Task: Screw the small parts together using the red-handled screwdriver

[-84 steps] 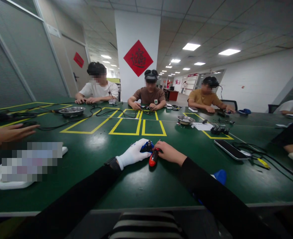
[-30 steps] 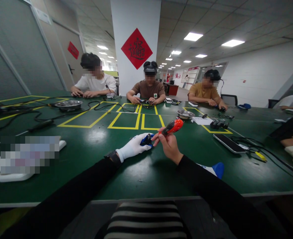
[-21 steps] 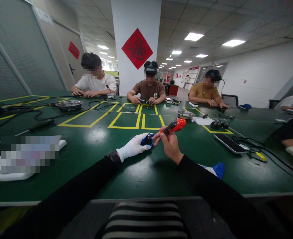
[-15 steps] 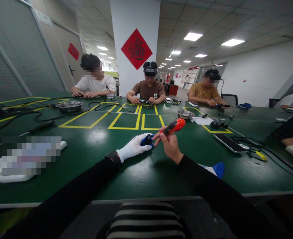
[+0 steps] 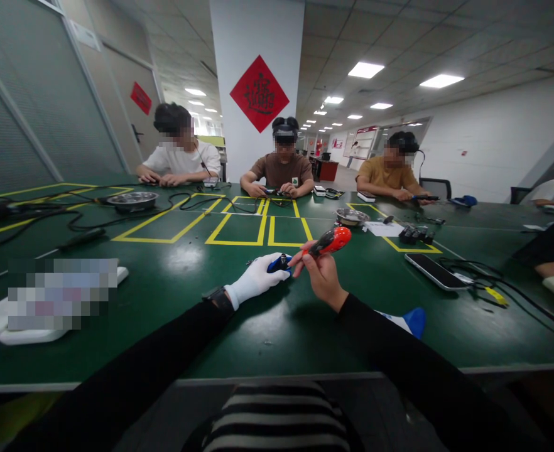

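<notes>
My left hand [image 5: 257,276] wears a white glove with a blue palm side. Its fingers and thumb are closed around a small black part [image 5: 279,264] with a short round stub pointing up; the rest of that part is hidden by the glove. Just to the right, my bare right hand [image 5: 325,276] grips a red and black screwdriver [image 5: 330,242] by its handle. The handle's rounded red end points up and to the right. I cannot make out the screwdriver's tip, and the fingertips of my right hand come close to the black part.
A blue and white glove [image 5: 412,322] lies beside my right forearm. Further right are a phone [image 5: 434,271] and black cables [image 5: 487,279]. Several black parts [image 5: 417,235] lie near a metal bowl [image 5: 351,217]. White devices [image 5: 55,337] sit at left. Co-workers [image 5: 284,164] work across the green table [image 5: 173,351].
My left thumb has shifted slightly over the black part. The screwdriver and my right hand stay almost in place.
</notes>
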`<state>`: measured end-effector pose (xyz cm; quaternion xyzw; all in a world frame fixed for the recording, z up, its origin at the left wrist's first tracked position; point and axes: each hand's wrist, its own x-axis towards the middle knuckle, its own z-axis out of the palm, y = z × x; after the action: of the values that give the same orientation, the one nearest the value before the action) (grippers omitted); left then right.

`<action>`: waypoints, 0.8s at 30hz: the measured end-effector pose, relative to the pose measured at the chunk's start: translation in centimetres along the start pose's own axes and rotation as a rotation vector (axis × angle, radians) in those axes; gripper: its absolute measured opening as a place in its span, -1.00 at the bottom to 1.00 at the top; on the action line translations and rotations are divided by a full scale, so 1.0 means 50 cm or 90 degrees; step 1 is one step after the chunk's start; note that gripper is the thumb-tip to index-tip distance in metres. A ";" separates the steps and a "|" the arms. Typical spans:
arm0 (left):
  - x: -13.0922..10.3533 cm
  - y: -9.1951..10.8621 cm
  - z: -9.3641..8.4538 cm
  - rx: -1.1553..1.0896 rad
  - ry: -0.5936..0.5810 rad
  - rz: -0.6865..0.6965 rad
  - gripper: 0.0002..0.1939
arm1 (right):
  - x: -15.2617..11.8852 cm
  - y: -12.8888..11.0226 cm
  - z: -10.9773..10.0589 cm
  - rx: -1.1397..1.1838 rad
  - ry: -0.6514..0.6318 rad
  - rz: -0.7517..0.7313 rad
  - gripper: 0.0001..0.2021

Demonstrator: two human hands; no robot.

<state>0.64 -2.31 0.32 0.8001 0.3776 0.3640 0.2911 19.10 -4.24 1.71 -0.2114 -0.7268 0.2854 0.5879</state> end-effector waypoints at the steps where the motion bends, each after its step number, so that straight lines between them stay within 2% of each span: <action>1: 0.000 -0.001 0.001 -0.003 0.003 0.000 -0.77 | 0.000 0.000 0.000 0.002 0.002 0.000 -0.84; 10: 0.001 -0.011 -0.002 0.075 0.018 0.064 -0.69 | -0.003 0.001 0.002 -0.013 -0.013 0.018 -0.81; 24: 0.001 -0.005 -0.003 0.115 0.023 0.027 -0.75 | -0.001 -0.001 0.002 -0.007 -0.006 0.013 -0.81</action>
<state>0.43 -2.09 0.24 0.8242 0.3973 0.3487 0.2032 19.01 -4.33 1.67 -0.2207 -0.7289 0.2879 0.5805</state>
